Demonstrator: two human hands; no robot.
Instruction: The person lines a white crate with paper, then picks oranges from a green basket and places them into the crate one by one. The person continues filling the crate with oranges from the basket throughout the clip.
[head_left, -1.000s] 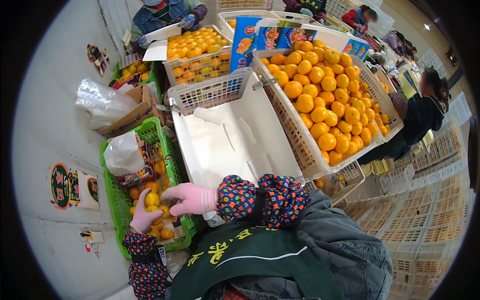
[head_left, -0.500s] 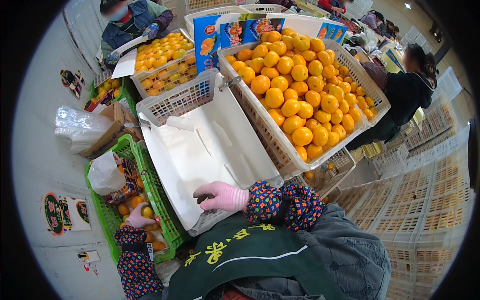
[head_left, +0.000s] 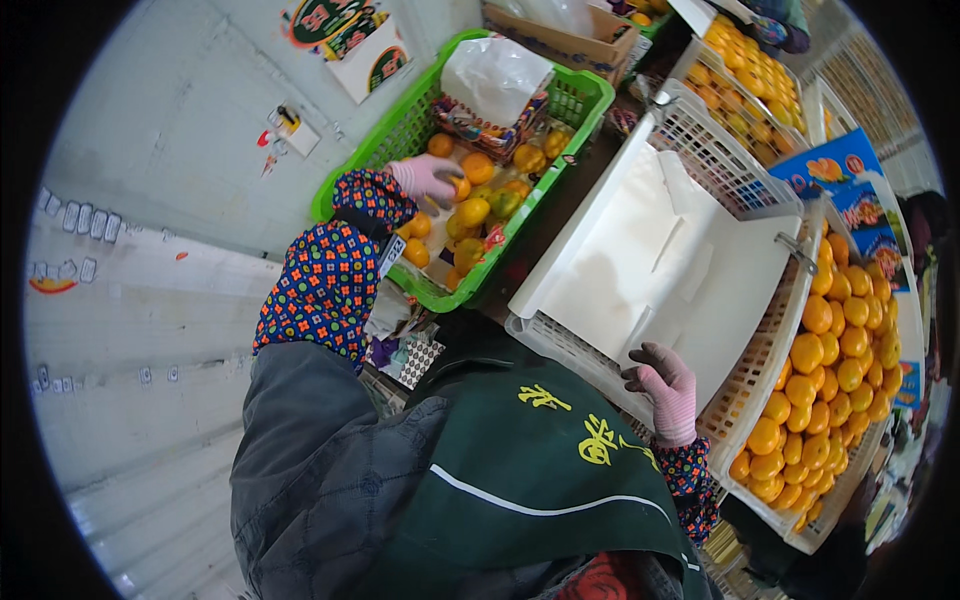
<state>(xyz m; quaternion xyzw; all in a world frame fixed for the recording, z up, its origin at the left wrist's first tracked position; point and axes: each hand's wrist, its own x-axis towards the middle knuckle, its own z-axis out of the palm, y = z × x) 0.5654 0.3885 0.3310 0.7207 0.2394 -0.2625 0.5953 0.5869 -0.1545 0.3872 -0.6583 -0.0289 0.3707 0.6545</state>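
Note:
My left hand (head_left: 425, 182), in a pink glove, is inside the green plastic basket (head_left: 350, 180), its fingers curled round an orange citrus fruit (head_left: 459, 188). More orange and yellowish fruit (head_left: 473, 212) lie in this basket, beside a white bag (head_left: 495, 75) on a patterned box (head_left: 458, 125). My right hand (head_left: 660, 385), also pink-gloved, is at the near edge of the white crate (head_left: 555, 345), fingers bent and apart, holding nothing. A white liner (head_left: 600, 260) with loose white strips covers that crate's inside.
A crate piled with citrus (head_left: 835, 390) stands at the right, with blue printed cards (head_left: 815, 165) behind it. A fruit crate (head_left: 740, 70) and a cardboard box (head_left: 550, 40) are at the back. A co-worker's arm (head_left: 775, 25) shows top right. A pale wall (head_left: 130, 300) bounds the left.
The view has swung toward the left basket, where my left hand has moved among the fruit. My right hand has withdrawn from the green basket to the white crate's near edge.

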